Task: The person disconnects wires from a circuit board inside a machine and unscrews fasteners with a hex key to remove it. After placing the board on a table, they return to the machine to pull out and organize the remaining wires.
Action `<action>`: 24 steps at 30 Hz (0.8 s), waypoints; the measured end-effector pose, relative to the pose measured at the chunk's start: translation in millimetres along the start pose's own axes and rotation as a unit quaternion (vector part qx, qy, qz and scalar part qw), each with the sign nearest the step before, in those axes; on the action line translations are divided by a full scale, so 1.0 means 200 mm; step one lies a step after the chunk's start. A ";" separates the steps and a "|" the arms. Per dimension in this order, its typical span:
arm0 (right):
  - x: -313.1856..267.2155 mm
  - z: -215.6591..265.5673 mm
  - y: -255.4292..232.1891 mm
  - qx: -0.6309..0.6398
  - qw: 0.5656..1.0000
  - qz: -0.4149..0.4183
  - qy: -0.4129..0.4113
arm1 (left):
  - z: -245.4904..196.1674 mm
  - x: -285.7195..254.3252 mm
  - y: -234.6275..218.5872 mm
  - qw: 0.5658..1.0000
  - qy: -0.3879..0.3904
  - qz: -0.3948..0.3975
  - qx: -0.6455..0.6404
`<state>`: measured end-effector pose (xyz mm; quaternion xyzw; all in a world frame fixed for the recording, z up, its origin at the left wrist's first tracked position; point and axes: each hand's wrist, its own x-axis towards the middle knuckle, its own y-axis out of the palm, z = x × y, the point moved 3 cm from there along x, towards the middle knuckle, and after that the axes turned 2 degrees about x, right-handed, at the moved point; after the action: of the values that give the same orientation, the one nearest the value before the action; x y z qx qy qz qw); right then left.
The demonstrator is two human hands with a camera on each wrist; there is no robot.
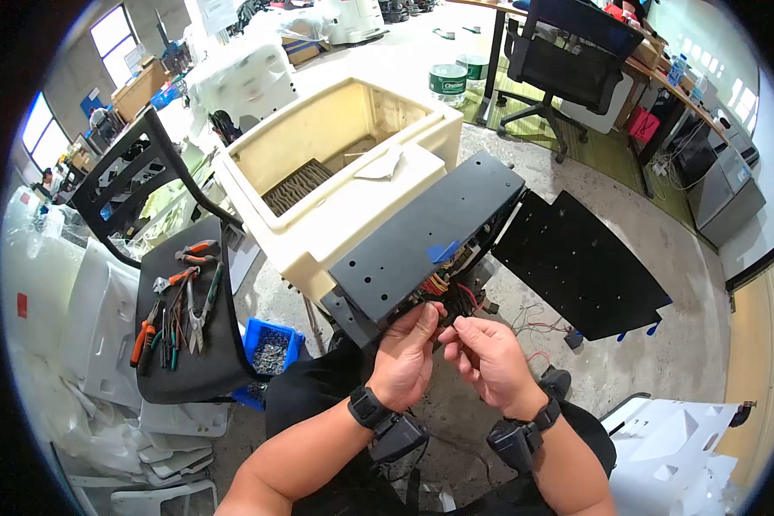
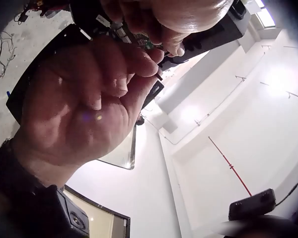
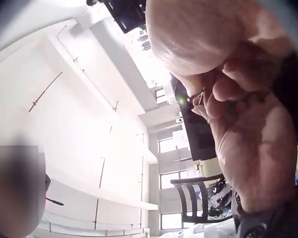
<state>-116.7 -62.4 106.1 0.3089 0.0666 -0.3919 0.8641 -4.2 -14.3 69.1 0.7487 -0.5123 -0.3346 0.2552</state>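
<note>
A long dark grey metal box (image 1: 430, 232) lies tilted in front of the person, with bundled red, yellow and black wires (image 1: 439, 282) showing in its open side. At its near edge, below the wires, my left hand (image 1: 404, 357) pinches a thin wire-like piece (image 3: 200, 97) between thumb and fingertips. Just beside it, my right hand (image 1: 488, 361) has thumb and forefinger pinched on a small dark thin piece (image 2: 159, 77), other fingers curled. The fingertips of both hands almost meet. What exactly the small pieces are, I cannot tell.
Behind the box stands a cream plastic tub (image 1: 387, 176). A black panel (image 1: 580, 262) extends to the right. Pliers and cutters (image 1: 189, 305) lie on a black chair (image 1: 181, 370) at left, near a blue bin (image 1: 271, 348) of small hardware. Loose wires (image 1: 537, 322) trail on the floor.
</note>
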 end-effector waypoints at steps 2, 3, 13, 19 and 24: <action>0.00 0.00 0.01 0.023 1.000 -0.004 0.002 | 0.00 0.00 0.01 1.000 0.001 -0.018 0.010; 0.00 0.01 0.01 0.004 1.000 -0.019 -0.001 | -0.01 0.00 0.00 0.999 0.002 -0.035 0.019; -0.08 0.09 0.11 -0.574 0.657 -0.141 -0.467 | -0.01 -0.02 0.00 0.999 0.027 -0.023 0.032; -0.09 0.10 0.10 -0.613 0.606 -0.135 -0.488 | 0.00 0.00 -0.01 0.999 0.026 0.008 0.020; -0.04 0.05 0.03 -0.379 0.852 -0.162 -0.322 | -0.02 0.00 0.01 1.000 0.024 0.000 0.015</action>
<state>-119.6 -60.4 118.9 -0.2011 -0.0233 -0.5481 0.8115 -2.2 -15.1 72.8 0.7601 -0.5108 -0.3093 0.2562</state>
